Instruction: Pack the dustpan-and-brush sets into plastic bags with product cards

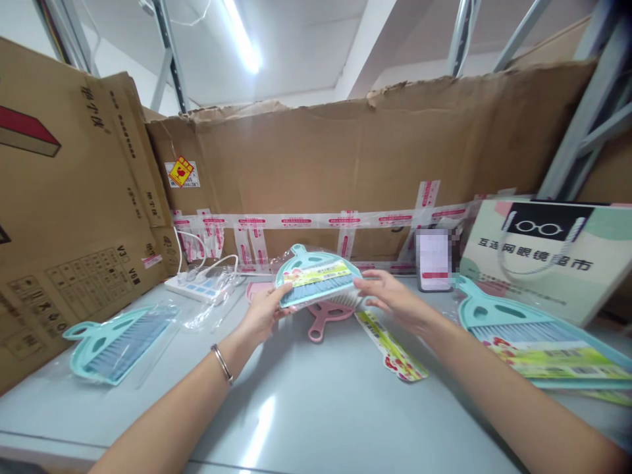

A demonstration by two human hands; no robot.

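A small teal brush-and-dustpan set (316,276) with a green paper label is lifted above the grey table (296,408). My left hand (264,315) grips its left edge, fingers closed on it. My right hand (392,296) touches its right edge with fingers curled around it. Under the set lies a pink dustpan (326,315) with its handle towards me. A loose printed label card (392,345) lies on the table below my right hand.
A bagged teal set (116,342) lies at the left. Another teal set (538,342) lies at the right. A white power strip (197,286) with cables, a phone (434,260), a printed bag (548,253) and cardboard walls (345,164) stand behind.
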